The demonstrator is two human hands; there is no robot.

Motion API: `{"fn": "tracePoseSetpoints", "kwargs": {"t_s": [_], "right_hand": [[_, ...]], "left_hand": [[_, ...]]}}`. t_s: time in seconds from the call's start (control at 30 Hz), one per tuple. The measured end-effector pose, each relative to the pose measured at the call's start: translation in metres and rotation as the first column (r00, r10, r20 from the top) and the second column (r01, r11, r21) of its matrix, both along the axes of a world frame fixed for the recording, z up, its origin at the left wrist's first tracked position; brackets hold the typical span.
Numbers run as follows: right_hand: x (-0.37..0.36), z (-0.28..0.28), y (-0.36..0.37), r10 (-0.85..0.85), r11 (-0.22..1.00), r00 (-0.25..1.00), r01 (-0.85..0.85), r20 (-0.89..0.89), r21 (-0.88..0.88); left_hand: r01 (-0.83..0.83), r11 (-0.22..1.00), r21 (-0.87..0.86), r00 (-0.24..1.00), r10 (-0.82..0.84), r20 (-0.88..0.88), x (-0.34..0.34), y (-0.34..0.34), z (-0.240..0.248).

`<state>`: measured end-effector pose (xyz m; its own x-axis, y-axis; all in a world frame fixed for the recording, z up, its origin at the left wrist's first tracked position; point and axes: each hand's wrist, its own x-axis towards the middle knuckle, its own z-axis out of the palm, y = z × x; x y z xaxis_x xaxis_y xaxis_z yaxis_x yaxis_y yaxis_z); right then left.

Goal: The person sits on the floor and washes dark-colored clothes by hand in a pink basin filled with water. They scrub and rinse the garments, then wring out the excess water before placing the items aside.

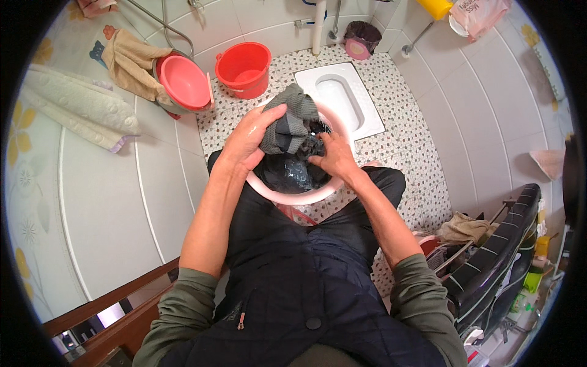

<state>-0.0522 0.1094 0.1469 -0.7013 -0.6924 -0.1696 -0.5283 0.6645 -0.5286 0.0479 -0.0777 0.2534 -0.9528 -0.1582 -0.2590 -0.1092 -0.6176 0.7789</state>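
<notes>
A pale pink basin [292, 199] stands between my knees, holding dark water and a soaked black cloth [284, 174]. Over its far left part, my left hand [247, 136] grips a grey, waffle-textured cloth [286, 125], bunched up with its folds raised above the rim. At the basin's right side, my right hand [335, 156] has its fingers curled on dark wet fabric. Whether that fabric is part of the grey cloth or of the black one cannot be told. Water glistens on the left thumb.
Beyond the basin lie a red bucket [244, 72] and a white squat toilet [367, 125]. A pink basin [183, 82] and a tan towel [125, 58] are at the left wall. A lined bin [361, 46] is farther back. A black-covered rack [489, 263] stands right.
</notes>
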Motion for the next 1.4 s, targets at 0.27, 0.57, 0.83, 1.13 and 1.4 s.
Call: {"fn": "tracePoseSetpoints", "kwargs": {"t_s": [0.27,0.57,0.83,1.13,1.4], "right_hand": [[-0.014,-0.024,-0.022,0.063,0.662,0.970,0.137,0.236,-0.737],[-0.038,0.075,-0.003,-0.073,0.672,0.892,0.374,0.445,-0.639],[-0.005,0.044,-0.024,-0.084,0.737,0.974,0.201,0.208,-0.645],[0.020,-0.065,-0.023,0.211,0.969,0.914,-0.147,-0.346,0.200],[0.003,-0.097,-0.029,0.439,0.873,0.793,-0.267,-0.423,0.407]], "left_hand": [[0.086,0.987,0.135,0.988,-0.067,-0.142,-0.023,0.019,0.036],[-0.068,0.998,0.020,0.997,0.068,-0.030,0.000,0.009,-0.043],[-0.005,0.654,-0.756,0.943,0.255,0.213,0.006,0.032,-0.118],[0.147,0.340,-0.929,0.985,-0.132,0.107,0.000,0.053,-0.155],[0.371,0.087,-0.924,0.928,-0.065,0.367,-0.006,0.071,-0.180]]}}
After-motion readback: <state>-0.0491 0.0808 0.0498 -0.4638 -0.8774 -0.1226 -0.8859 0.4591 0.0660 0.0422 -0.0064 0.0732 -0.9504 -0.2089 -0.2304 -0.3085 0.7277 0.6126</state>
